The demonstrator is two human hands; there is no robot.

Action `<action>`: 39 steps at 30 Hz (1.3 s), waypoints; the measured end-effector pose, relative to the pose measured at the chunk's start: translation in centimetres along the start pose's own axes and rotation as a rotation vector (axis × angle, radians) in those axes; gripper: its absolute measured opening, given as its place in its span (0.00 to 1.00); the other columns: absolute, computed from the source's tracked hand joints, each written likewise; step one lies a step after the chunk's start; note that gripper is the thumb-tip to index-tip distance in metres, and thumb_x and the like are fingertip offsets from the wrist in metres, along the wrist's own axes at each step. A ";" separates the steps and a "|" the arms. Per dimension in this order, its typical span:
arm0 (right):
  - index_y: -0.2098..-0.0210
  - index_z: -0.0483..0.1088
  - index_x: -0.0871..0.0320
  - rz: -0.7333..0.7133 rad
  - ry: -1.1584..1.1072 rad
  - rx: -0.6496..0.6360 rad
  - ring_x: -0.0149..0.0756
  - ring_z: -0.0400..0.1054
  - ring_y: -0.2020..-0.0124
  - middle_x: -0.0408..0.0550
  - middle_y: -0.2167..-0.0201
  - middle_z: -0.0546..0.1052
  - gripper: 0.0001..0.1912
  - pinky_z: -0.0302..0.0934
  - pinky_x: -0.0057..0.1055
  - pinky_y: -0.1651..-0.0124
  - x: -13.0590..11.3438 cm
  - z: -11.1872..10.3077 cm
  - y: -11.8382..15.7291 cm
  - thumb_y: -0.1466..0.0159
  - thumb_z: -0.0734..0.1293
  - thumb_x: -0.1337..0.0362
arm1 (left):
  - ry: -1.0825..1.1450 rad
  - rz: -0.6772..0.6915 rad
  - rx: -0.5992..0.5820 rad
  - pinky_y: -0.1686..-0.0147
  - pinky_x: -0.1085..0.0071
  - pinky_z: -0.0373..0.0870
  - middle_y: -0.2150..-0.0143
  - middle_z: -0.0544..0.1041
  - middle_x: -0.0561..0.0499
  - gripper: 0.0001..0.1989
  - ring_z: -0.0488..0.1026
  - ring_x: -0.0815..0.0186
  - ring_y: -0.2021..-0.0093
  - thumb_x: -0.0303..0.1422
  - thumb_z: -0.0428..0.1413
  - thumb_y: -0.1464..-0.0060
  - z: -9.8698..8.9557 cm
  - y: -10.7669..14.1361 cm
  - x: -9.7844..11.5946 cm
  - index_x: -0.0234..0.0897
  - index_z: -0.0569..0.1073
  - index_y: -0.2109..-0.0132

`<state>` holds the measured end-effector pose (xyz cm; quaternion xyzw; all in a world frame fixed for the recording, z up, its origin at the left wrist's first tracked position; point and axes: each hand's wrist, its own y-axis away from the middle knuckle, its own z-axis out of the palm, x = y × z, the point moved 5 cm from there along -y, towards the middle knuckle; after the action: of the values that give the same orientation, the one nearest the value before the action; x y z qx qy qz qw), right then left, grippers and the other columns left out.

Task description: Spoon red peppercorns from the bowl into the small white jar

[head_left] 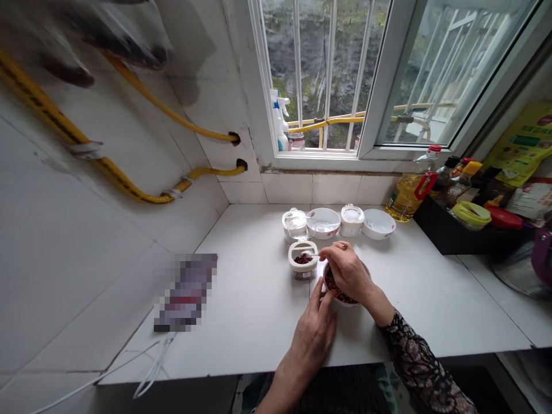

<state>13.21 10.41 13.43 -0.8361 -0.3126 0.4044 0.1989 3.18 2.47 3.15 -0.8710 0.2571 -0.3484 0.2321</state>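
My right hand [345, 271] is over a small white bowl of dark red grains or beans [334, 286], pinching a thin metal spoon [317, 254]. The spoon's tip reaches toward a clear square jar with a white rim [303, 269], which holds similar dark red grains and stands just left of the bowl. My left hand [313, 340] grips the bowl's near left side. Much of the bowl is hidden behind my hands, and I cannot see whether the spoon carries anything.
Behind the jar are two white bowls [323, 223] and two lidded jars [295, 224] on the white tiled counter [259, 305]. A cooking oil bottle [407, 192] and a black condiment tray [448, 230] stand at right. A blurred object [185, 293] with a white cable lies at left.
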 end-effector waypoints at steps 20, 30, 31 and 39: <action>0.77 0.67 0.54 0.424 -0.098 -0.060 0.35 0.67 0.78 0.41 0.85 0.72 0.10 0.62 0.33 0.62 4.4 -1.5 2.1 0.43 0.57 0.67 | -0.008 -0.001 0.007 0.44 0.59 0.72 0.32 0.58 0.29 0.23 0.63 0.52 0.33 0.22 0.49 0.38 -0.2 0.0 0.0 0.36 0.59 0.38; 0.78 0.70 0.57 0.649 -0.324 0.096 0.32 0.61 0.82 0.40 0.88 0.69 0.09 0.56 0.28 0.73 6.2 -2.9 2.5 0.48 0.59 0.61 | 0.006 -0.001 0.007 0.43 0.59 0.72 0.31 0.58 0.30 0.23 0.60 0.52 0.31 0.21 0.47 0.38 -0.2 -0.1 0.2 0.35 0.58 0.38; 0.78 0.70 0.57 0.654 -0.326 0.100 0.32 0.61 0.82 0.40 0.88 0.69 0.09 0.56 0.28 0.73 6.2 -2.9 2.5 0.48 0.59 0.61 | 0.005 -0.002 0.011 0.43 0.59 0.72 0.31 0.58 0.30 0.23 0.60 0.52 0.31 0.21 0.47 0.38 -0.2 -0.1 0.2 0.35 0.58 0.38; 0.79 0.70 0.57 0.715 -0.475 0.139 0.32 0.60 0.83 0.40 0.89 0.69 0.09 0.54 0.29 0.73 6.8 -2.7 2.6 0.52 0.61 0.60 | 0.010 -0.001 0.003 0.43 0.57 0.71 0.32 0.58 0.29 0.23 0.60 0.51 0.32 0.21 0.47 0.38 -0.1 -0.1 0.2 0.35 0.58 0.38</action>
<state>19.64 12.95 9.73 -0.7600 -0.0123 0.6493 0.0246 3.21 2.39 3.33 -0.8691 0.2571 -0.3532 0.2319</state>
